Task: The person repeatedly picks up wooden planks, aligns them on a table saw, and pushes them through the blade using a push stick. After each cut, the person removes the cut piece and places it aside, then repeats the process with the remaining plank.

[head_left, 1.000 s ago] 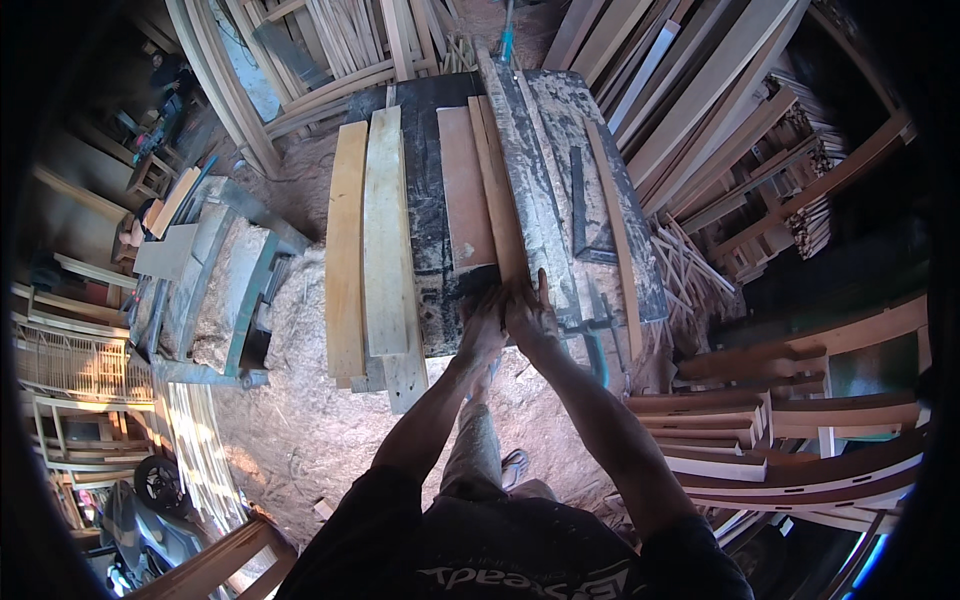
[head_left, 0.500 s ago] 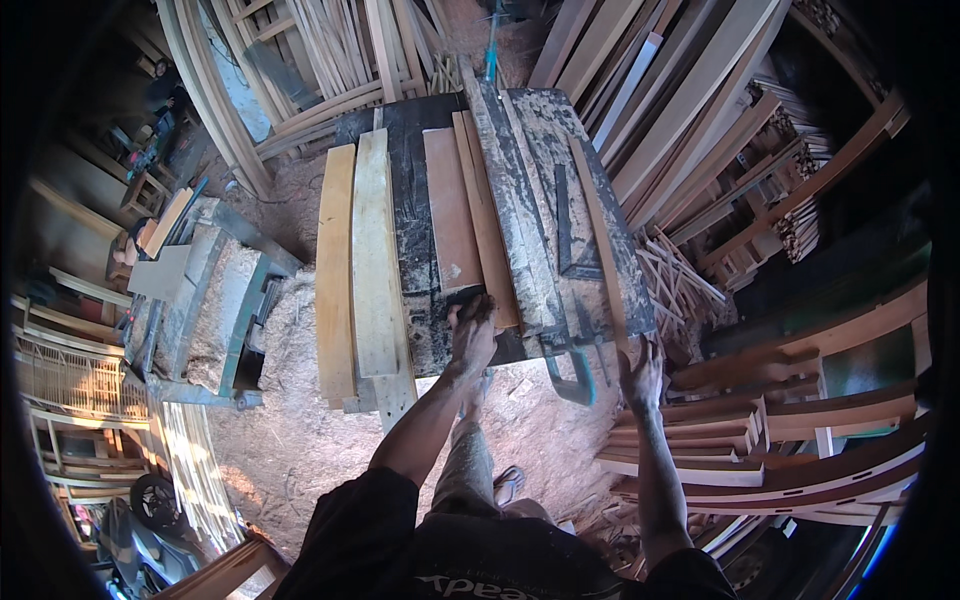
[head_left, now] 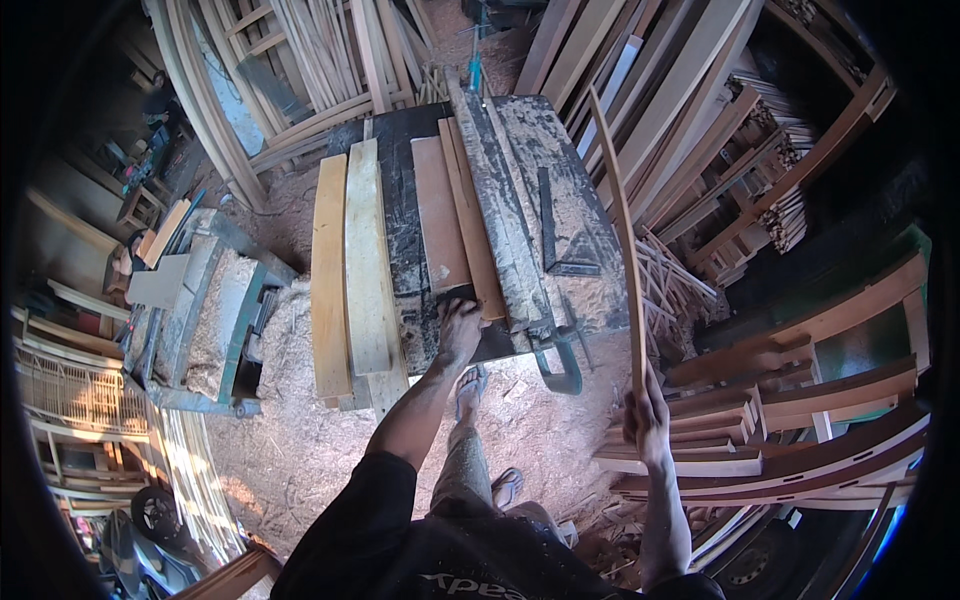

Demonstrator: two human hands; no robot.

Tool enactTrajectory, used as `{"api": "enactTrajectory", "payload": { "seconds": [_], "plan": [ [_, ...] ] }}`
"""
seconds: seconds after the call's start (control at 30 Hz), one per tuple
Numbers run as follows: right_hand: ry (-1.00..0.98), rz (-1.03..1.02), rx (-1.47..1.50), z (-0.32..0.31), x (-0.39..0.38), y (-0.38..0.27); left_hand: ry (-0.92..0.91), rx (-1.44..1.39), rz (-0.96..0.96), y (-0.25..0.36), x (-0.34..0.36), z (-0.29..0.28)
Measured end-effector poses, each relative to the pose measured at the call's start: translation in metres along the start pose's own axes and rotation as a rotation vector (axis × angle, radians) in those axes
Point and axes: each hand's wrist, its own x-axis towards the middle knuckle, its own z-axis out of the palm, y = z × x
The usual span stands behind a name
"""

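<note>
Your right hand (head_left: 648, 418) is closed around the lower end of a thin strip (head_left: 622, 235), off the right side of the saw table (head_left: 570, 215). The strip rises up and slightly left from your fist, curved, crossing in front of the leaning lumber (head_left: 690, 90). Below that hand, stacked curved pieces (head_left: 790, 440).

Your left hand (head_left: 460, 328) lies flat, fingers spread, on the near end of the board (head_left: 442, 215) at the table's front edge; pressing down, not gripping. A narrower plank (head_left: 475, 225) lies just beside the board on its right.

Two pale planks (head_left: 350, 260) lie side by side on the table's left. Sawdust (head_left: 300, 430) covers the floor. Your sandalled foot (head_left: 470, 385) is just below the table edge.
</note>
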Motion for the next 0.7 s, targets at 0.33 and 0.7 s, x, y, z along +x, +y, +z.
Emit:
{"api": "enactTrajectory", "payload": {
  "seconds": [0.33,0.7],
  "plan": [
    [-0.083,0.345,-0.160,0.046,-0.257,-0.038,-0.038,0.076,0.035,0.001,-0.003,-0.002],
    [-0.025,0.490,-0.107,0.055,-0.267,-0.032,-0.017,0.052,0.045,-0.001,-0.004,0.002]
  ]
}}
